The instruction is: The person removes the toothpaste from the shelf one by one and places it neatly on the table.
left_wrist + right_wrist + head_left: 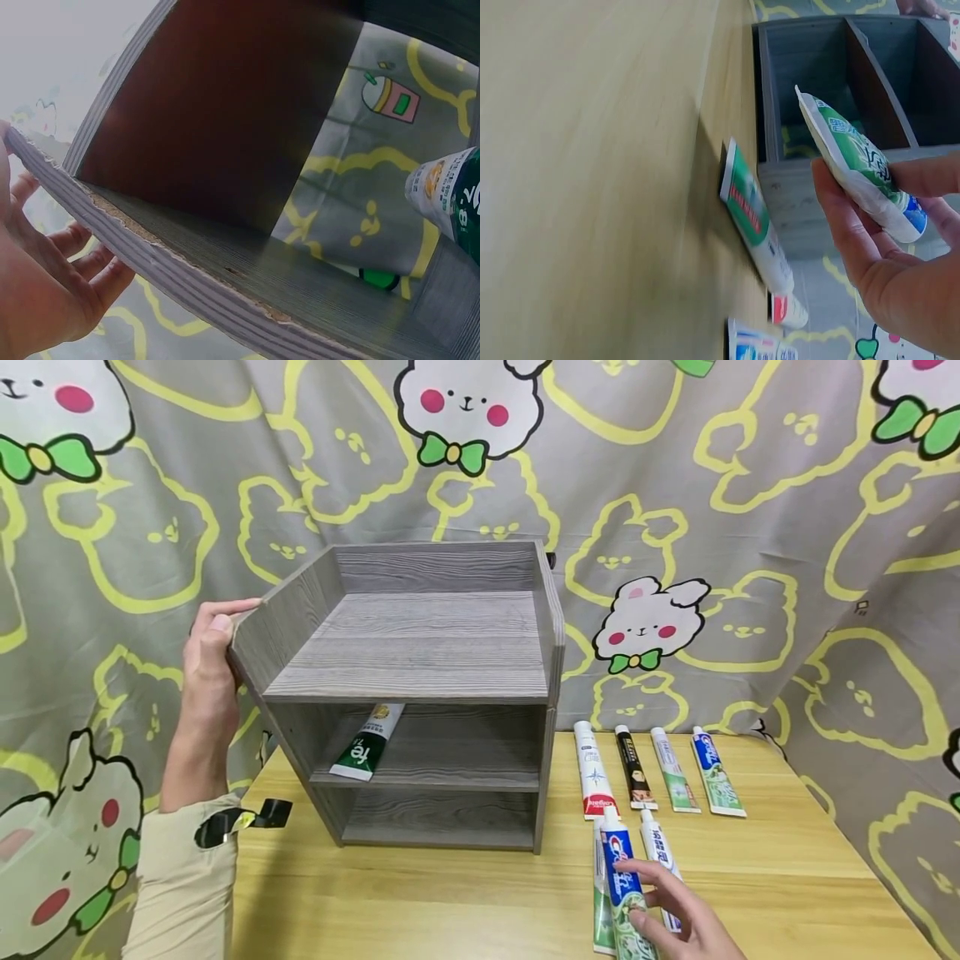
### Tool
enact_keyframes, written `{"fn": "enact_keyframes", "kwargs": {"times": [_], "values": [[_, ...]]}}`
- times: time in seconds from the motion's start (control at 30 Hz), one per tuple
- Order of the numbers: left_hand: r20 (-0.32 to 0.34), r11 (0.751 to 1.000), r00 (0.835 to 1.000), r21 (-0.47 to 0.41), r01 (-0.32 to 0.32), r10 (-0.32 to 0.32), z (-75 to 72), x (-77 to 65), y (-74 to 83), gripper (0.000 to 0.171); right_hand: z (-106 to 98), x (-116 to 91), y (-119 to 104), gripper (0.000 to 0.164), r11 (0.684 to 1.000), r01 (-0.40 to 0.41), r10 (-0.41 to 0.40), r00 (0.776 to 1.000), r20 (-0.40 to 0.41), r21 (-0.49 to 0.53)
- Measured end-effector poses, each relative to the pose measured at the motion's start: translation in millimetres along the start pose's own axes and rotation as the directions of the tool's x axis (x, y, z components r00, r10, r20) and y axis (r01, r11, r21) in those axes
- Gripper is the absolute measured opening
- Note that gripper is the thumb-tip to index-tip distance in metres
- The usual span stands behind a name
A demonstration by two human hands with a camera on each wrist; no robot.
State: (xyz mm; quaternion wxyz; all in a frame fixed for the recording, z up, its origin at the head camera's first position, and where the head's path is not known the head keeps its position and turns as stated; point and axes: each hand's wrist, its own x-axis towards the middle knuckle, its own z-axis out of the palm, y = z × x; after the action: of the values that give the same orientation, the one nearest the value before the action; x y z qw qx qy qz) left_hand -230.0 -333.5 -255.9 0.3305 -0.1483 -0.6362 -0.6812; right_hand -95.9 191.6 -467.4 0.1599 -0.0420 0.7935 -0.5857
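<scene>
My left hand (208,664) holds the upper left side panel of a grey wood-grain shelf unit (420,643), thumb and fingers at its edge. In the left wrist view, the fingers (94,262) lie against the panel's outer face. A dark green and white toothpaste tube (367,745) lies on the unit's middle board, its wide end at the front edge. My right hand (686,914) pinches a blue, white and green toothpaste tube (855,157) between thumb and fingers, above the table. Under it in the head view lies a green and white tube (602,902).
Right of the unit, more toothpaste tubes lie on the wooden table (420,902): a red and white one (595,772), a black one (635,768), a pale one (675,768), a blue and green one (717,772) and a white one (658,852). A patterned curtain (480,502) hangs behind.
</scene>
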Motion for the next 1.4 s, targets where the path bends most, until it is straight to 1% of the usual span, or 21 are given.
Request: {"fn": "enact_keyframes", "kwargs": {"times": [0.1,0.17,0.33,0.47,0.57,0.67,0.77,1.0,1.07,1.17,1.3,1.4], "values": [[0.004,1.0,1.0,-0.003,0.002,-0.002,0.7,0.6,0.7,0.037,-4.6,-1.3,2.1,0.055,0.999,-0.016,0.014,0.998,-0.06,-0.028],[0.006,1.0,1.0,-0.006,0.005,-0.005,0.7,0.6,1.3,0.037,-8.3,-2.5,3.9,0.055,0.998,-0.008,0.001,0.995,-0.1,-0.064],[0.022,1.0,1.0,0.006,0.012,-0.013,-0.6,-0.5,2.4,0.037,-21.7,-5.2,8.6,0.057,0.992,-0.059,0.04,0.983,-0.178,-0.108],[0.035,1.0,0.999,0.016,0.008,-0.009,-1.1,-0.9,2.4,0.037,-33.9,-6.2,12.8,0.059,0.985,-0.11,0.079,0.973,-0.218,-0.134],[0.025,1.0,1.0,0.01,0.012,-0.012,-1.2,-1.0,2.5,0.037,-42.3,-6.3,16.3,0.059,0.979,-0.117,0.075,0.967,-0.242,-0.165],[0.01,1.0,1.0,0.0,0.022,-0.022,-1.6,-1.2,2.8,0.037,-50.9,-6.0,20.2,0.059,0.973,-0.12,0.066,0.964,-0.257,-0.198],[0.008,1.0,1.0,0.005,0.028,-0.028,-2.0,-1.6,3.3,0.037,-59.9,-5.7,25.2,0.061,0.965,-0.132,0.07,0.962,-0.265,-0.226],[0.027,1.0,1.0,0.021,0.005,-0.005,-1.0,-1.9,2.8,0.038,-79.8,-5.0,38.2,0.065,0.948,-0.182,0.104,0.953,-0.283,-0.263],[0.027,1.0,1.0,0.022,0.004,-0.004,-1.0,-1.9,2.7,0.038,-85.2,-4.0,41.6,0.064,0.941,-0.195,0.113,0.951,-0.289,-0.275],[0.018,1.0,1.0,0.019,0.011,-0.011,-0.7,-2.0,2.9,0.038,-93.8,-1.9,46.8,0.062,0.943,-0.21,0.131,0.947,-0.293,-0.257],[0.015,1.0,1.0,0.022,0.021,-0.021,-0.5,-2.0,3.1,0.038,-104.6,0.6,53.9,0.055,0.944,-0.213,0.134,0.946,-0.297,-0.251],[0.018,0.999,1.0,0.029,0.021,-0.022,-1.3,-2.0,3.4,0.038,-107.8,2.2,57.2,0.053,0.937,-0.216,0.13,0.946,-0.298,-0.275]]}}
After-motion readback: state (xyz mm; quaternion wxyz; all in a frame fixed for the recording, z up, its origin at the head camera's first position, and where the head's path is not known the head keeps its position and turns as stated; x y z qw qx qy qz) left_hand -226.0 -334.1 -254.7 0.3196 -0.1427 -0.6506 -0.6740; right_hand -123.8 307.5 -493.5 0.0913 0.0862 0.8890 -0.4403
